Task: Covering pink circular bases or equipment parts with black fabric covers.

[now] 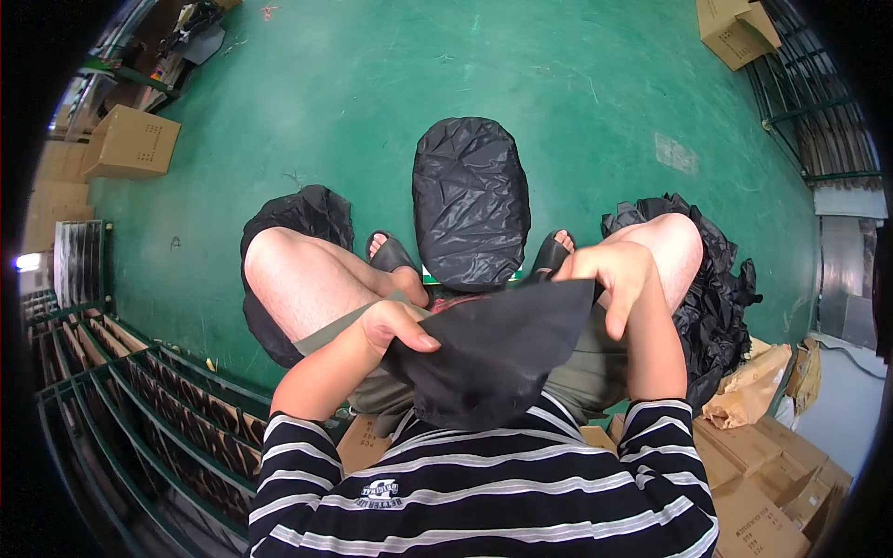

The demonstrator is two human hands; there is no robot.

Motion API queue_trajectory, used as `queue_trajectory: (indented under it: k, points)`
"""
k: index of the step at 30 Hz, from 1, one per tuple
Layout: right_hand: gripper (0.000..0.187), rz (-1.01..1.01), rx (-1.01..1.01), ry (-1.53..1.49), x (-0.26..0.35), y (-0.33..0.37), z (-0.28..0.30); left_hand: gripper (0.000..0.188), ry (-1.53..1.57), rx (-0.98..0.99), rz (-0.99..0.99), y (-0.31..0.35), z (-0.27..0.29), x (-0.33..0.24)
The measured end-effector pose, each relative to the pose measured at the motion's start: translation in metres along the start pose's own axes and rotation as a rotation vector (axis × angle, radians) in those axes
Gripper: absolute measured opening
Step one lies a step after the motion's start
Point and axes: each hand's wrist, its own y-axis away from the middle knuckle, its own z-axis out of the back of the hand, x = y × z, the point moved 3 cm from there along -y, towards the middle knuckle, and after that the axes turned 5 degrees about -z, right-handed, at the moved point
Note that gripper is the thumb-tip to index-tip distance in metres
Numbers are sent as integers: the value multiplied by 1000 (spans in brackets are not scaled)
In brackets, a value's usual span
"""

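A piece of black fabric (493,349) is stretched across my lap between my two hands. At its left end my left hand (395,325) is closed, thumb on top and fingers hidden behind the cloth. Up at the fabric's right corner is my right hand (614,274), its fingers curled over the edge and its thumb pointing down. On the floor between my feet lies a rounded, oblong bundle in wrinkled black covering (473,200). Something reddish and thin shows just behind the fabric's upper edge, too covered to name.
Crumpled black fabric (721,307) is heaped beside my right knee, and more black fabric (321,214) lies by my left. Cardboard boxes (135,144) stand far left, with others (753,465) at near right. Green metal racks (167,409) line the left; another rack (809,102) stands far right.
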Motion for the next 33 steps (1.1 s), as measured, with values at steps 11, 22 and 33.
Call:
queue_trajectory:
  k: [11,22,33]
  points:
    - [18,-43,-372,-496,12,7,-20,32,-122,308,303,15,21,-49]
    - [45,-364,44,-40,27,-8,-25,15,-360,-80,243,-27,-29,-102]
    - [32,129,-256,-477,9,17,8,35,223,100,114,23,1,-82]
